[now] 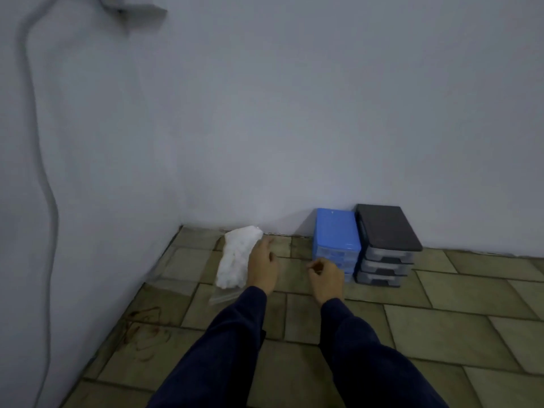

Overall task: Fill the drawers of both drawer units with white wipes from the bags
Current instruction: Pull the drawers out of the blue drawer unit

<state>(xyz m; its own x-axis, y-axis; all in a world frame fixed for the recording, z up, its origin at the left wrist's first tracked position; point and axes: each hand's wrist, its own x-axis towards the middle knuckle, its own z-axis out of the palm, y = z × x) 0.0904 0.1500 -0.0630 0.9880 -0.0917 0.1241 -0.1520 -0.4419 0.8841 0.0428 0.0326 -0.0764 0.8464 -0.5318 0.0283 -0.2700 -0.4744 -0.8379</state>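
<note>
Room corner: two plain pale grey-white walls (265,113); floor (441,325) of olive-beige tiles, reddish stains near the left wall; grey cable (41,160) hanging down the left wall; dim, even light.

Bare floor (412,334) lies open in front of the blue drawer unit (336,234) and the black drawer unit (387,228). Both back against the wall (294,113), touching side by side. The bag of wipes (237,257) blocks the corner.
</note>
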